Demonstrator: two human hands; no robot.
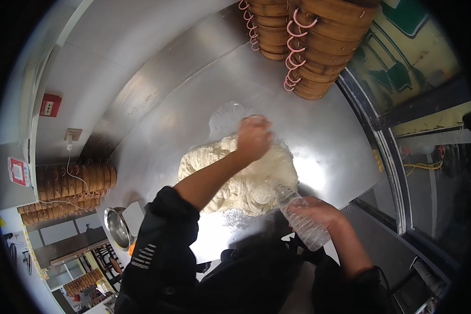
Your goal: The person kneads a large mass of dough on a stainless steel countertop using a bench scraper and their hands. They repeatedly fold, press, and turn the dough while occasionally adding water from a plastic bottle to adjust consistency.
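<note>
A large mass of pale, wet-looking dough [235, 180] lies on a stainless steel worktop [172, 114]. My left hand [255, 135] is over the dough's far part, blurred, with its fingers curled; whether it touches the dough or holds anything cannot be told. At the dough's near right side, my right hand [318, 212] grips a clear ribbed plastic bottle [304, 225]. The bottle is tilted, its mouth towards the dough and its base towards me. A wet patch [227, 115] shows on the steel just beyond the dough.
Bamboo steamers with pink handles [325, 47] stand stacked at the far right, near a window frame [392, 176]. A metal bowl [117, 227] and a white flat piece [133, 218] lie at the left edge. More steamers [74, 182] are farther left, below a wall socket [73, 135].
</note>
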